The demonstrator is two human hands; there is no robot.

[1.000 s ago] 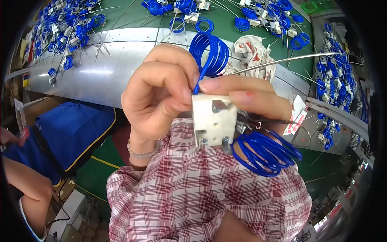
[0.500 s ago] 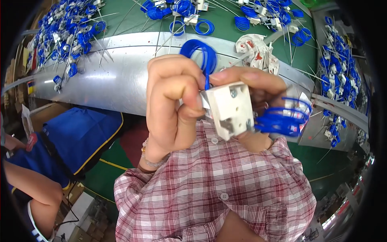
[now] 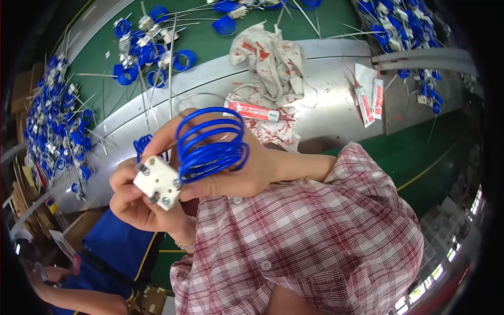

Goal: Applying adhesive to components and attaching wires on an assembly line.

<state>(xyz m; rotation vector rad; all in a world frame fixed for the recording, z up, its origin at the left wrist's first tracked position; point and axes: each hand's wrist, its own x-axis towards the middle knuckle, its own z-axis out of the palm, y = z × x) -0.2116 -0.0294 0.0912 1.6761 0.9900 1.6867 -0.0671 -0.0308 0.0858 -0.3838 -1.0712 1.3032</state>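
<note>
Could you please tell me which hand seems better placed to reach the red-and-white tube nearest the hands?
Probably the right hand: the tube lies just beyond it, while the left hand is farther off to the left, holding the white block.

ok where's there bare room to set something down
The speckled metal edge between the stained rag and tubes at right; also the green surface between the rag and blue coils left of it. Crowded: far left heap, upper right pile.

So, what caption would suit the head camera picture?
Left hand and right hand holding a white screw-fitted block, a blue spiral coil alongside.
</note>
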